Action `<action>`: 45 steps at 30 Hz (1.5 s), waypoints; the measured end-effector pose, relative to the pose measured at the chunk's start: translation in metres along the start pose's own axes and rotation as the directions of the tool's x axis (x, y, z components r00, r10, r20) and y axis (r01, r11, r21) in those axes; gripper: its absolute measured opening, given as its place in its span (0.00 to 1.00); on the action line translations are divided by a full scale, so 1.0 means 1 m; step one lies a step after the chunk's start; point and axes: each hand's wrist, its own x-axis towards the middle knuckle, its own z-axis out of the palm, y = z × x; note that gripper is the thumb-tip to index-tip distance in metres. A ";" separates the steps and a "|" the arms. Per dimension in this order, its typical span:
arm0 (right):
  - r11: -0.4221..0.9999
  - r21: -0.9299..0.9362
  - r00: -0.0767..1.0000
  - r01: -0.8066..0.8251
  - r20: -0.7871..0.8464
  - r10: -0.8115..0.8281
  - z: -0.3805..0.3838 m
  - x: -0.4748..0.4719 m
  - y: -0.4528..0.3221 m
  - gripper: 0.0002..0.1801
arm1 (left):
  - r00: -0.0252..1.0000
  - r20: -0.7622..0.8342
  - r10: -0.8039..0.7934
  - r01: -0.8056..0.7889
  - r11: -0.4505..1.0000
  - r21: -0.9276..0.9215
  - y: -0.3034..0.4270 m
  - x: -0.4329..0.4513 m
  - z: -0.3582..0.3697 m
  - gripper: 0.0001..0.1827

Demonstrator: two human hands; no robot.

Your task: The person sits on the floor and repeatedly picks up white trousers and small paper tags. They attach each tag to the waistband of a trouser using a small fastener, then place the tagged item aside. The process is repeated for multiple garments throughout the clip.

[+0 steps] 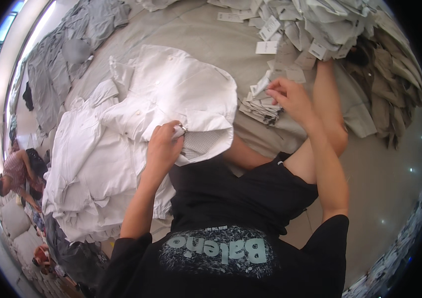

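A white garment with buttons lies across my lap and the pile before me, its checked lining showing at the near opening. My left hand grips that garment's edge, where a small dark metal piece pokes out by the fingertips. Over a stack of paper hang tags, my right hand pinches one tag between thumb and fingers. Strings trail from the stack's edge. Further white garments are heaped at my left, partly under the held one.
Tagged pale garments are piled at the far right, beside brown garments. Grey garments lie far left. Beige cloth covers the floor ahead. My bare leg stretches past the tags. Another person bends over at the left.
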 end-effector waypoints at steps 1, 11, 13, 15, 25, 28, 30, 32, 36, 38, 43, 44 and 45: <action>0.987 -0.154 0.997 0.055 -0.051 -0.064 0.004 -0.005 -0.016 0.07 | 0.999 0.019 0.050 -0.051 0.997 0.054 -0.010 -0.001 0.001 0.22; 0.832 0.549 0.996 0.083 -0.026 -0.082 0.072 -0.012 -0.053 0.04 | 0.990 -0.104 0.098 -0.094 0.994 0.048 -0.016 0.020 0.033 0.17; 0.800 0.599 0.992 -0.047 0.118 -0.031 0.099 -0.013 -0.063 0.03 | 0.991 -0.134 0.011 -0.027 0.993 -0.118 -0.019 0.003 0.034 0.16; 0.896 0.440 0.989 -0.064 0.147 -0.002 0.131 -0.019 -0.071 0.03 | 0.986 -0.169 -0.017 -0.020 0.976 -0.216 -0.026 -0.010 0.031 0.12; 0.960 0.253 0.993 0.116 -0.018 -0.115 0.205 -0.035 -0.091 0.06 | 0.960 -0.026 -0.279 0.226 0.824 -0.519 -0.037 -0.009 0.028 0.13; 0.957 0.282 0.998 0.064 -0.042 -0.054 0.210 -0.038 -0.096 0.06 | 0.939 0.068 -0.336 0.309 0.745 -0.591 -0.030 -0.008 0.016 0.15; 0.955 0.290 0.997 0.060 -0.061 -0.044 0.214 -0.039 -0.093 0.07 | 0.936 0.107 -0.335 0.333 0.741 -0.583 -0.025 -0.006 0.011 0.15; 0.965 0.261 0.998 0.034 -0.051 -0.021 0.212 -0.041 -0.090 0.08 | 0.936 0.122 -0.330 0.338 0.746 -0.574 -0.022 -0.005 0.014 0.15; 0.975 0.221 0.999 0.017 -0.032 -0.010 0.218 -0.045 -0.085 0.08 | 0.941 0.130 -0.314 0.334 0.785 -0.522 -0.023 -0.007 0.011 0.13; 0.978 0.208 0.999 0.029 -0.040 -0.021 0.220 -0.045 -0.083 0.09 | 0.941 0.134 -0.309 0.333 0.791 -0.514 -0.024 -0.007 0.011 0.13; 0.977 0.204 0.996 0.066 -0.069 -0.053 0.225 -0.043 -0.078 0.09 | 0.937 0.162 -0.309 0.346 0.770 -0.535 -0.026 -0.006 0.011 0.13; 0.977 0.206 0.997 0.062 -0.067 -0.049 0.226 -0.042 -0.077 0.09 | 0.940 0.157 -0.304 0.340 0.779 -0.526 -0.027 -0.006 0.012 0.13; 0.977 0.207 0.997 0.058 -0.064 -0.046 0.226 -0.042 -0.077 0.09 | 0.942 0.152 -0.299 0.334 0.787 -0.519 -0.027 -0.006 0.013 0.13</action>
